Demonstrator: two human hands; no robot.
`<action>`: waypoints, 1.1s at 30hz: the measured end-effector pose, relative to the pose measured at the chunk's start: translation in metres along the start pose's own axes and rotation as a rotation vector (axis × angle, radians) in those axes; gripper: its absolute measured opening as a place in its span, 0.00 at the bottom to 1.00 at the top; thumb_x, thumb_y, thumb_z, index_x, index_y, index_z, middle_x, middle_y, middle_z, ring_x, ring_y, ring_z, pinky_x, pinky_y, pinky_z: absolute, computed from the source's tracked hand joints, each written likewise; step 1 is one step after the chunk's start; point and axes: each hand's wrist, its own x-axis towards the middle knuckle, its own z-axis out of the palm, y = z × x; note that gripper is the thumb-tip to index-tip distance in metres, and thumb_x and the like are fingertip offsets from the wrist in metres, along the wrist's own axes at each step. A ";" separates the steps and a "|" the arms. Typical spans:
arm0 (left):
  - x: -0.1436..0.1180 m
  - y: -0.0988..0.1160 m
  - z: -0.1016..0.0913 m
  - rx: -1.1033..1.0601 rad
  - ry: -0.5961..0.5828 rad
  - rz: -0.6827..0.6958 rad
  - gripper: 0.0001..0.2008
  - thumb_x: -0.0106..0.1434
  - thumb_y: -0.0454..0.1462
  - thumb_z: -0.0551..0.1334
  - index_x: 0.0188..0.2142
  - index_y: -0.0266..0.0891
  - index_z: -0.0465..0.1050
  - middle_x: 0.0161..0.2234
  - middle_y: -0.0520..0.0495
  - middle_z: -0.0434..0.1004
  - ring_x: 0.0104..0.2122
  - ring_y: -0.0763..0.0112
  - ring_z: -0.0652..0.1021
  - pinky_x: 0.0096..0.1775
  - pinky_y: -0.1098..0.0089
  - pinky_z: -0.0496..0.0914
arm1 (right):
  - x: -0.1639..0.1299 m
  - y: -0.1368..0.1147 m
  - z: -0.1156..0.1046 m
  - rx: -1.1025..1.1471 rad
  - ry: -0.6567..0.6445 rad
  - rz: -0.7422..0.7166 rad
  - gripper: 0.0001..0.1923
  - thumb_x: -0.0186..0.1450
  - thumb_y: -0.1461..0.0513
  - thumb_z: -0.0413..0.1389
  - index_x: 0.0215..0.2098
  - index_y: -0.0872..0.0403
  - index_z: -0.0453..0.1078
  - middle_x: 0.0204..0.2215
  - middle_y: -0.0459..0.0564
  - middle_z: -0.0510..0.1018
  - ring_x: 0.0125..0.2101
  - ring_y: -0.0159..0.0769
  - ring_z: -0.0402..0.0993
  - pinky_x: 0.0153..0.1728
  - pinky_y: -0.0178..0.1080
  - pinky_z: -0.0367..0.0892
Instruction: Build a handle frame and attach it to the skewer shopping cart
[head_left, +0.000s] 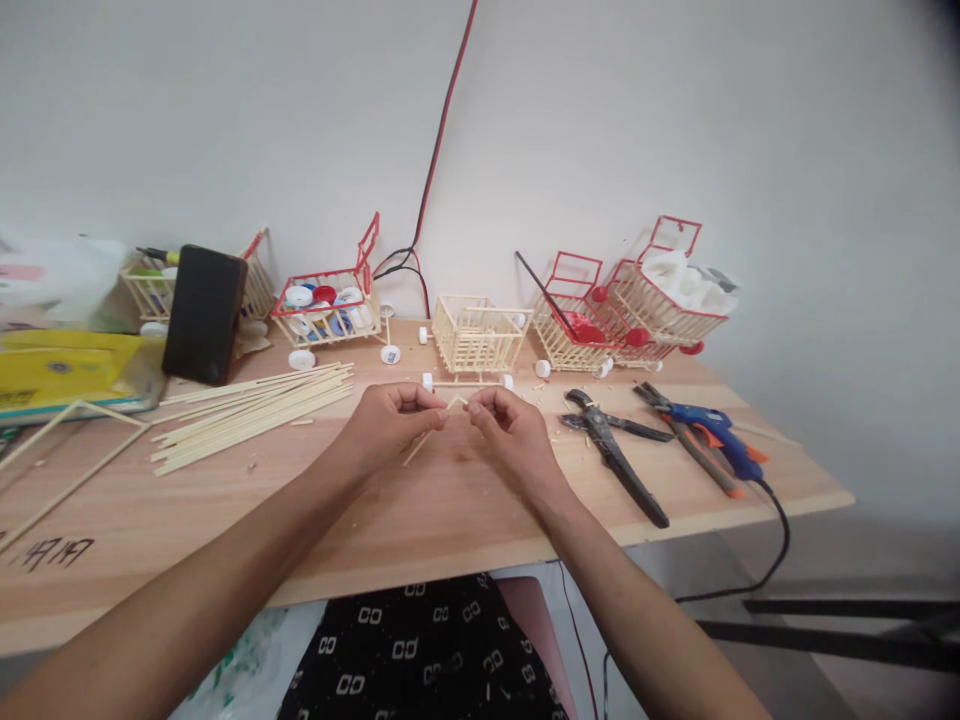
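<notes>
Over the middle of the wooden table, my left hand [401, 415] and my right hand [510, 420] face each other, fingertips pinched. Thin pale wooden sticks [456, 401] meet at an angle between them, one end in each hand. A longer piece [417, 450] slants down below my left fingers; whether it is one with the angled part I cannot tell. Just behind my hands stands a small cart of bare sticks [480, 335] with white wheels. To the left of my left hand lies a bundle of loose sticks [255, 415].
Red-trimmed stick carts [326, 310] line the wall, some filled with bottle caps or white material. At right lie pruning shears [619, 455], pliers [701, 450] and a blue glue gun [720, 435] with a cord. A black phone [202, 315] leans at left near a yellow packet [67, 365].
</notes>
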 end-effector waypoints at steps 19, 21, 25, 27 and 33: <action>0.000 0.001 0.000 -0.021 -0.001 -0.003 0.07 0.50 0.36 0.67 0.29 0.35 0.76 0.21 0.52 0.74 0.18 0.80 0.66 0.20 0.77 0.57 | 0.000 0.000 -0.001 0.010 -0.004 0.010 0.08 0.63 0.58 0.54 0.30 0.54 0.69 0.26 0.45 0.73 0.27 0.32 0.67 0.30 0.33 0.61; 0.000 0.000 0.001 -0.016 0.005 0.000 0.07 0.50 0.36 0.67 0.29 0.35 0.76 0.21 0.52 0.75 0.18 0.80 0.66 0.20 0.77 0.58 | 0.000 0.001 0.000 0.016 -0.003 0.014 0.08 0.63 0.57 0.54 0.30 0.54 0.69 0.26 0.45 0.73 0.27 0.31 0.66 0.30 0.33 0.61; 0.000 0.000 0.001 -0.019 0.007 0.003 0.07 0.50 0.36 0.67 0.28 0.35 0.75 0.21 0.52 0.74 0.18 0.80 0.66 0.20 0.77 0.58 | 0.001 0.002 0.000 0.030 -0.007 0.015 0.08 0.63 0.58 0.54 0.31 0.54 0.69 0.26 0.45 0.72 0.27 0.31 0.66 0.30 0.33 0.61; 0.000 0.000 0.001 -0.024 0.006 0.003 0.07 0.50 0.36 0.67 0.28 0.35 0.75 0.21 0.52 0.74 0.18 0.80 0.66 0.20 0.77 0.57 | 0.001 0.002 0.000 0.031 -0.010 0.013 0.08 0.63 0.58 0.54 0.30 0.54 0.69 0.26 0.45 0.72 0.27 0.31 0.66 0.30 0.33 0.61; -0.001 0.001 0.001 -0.020 0.002 0.006 0.07 0.51 0.36 0.67 0.29 0.35 0.75 0.21 0.53 0.74 0.18 0.81 0.64 0.20 0.77 0.56 | 0.001 0.000 -0.001 0.030 -0.021 0.010 0.09 0.63 0.57 0.54 0.29 0.54 0.68 0.25 0.45 0.72 0.26 0.31 0.66 0.30 0.33 0.61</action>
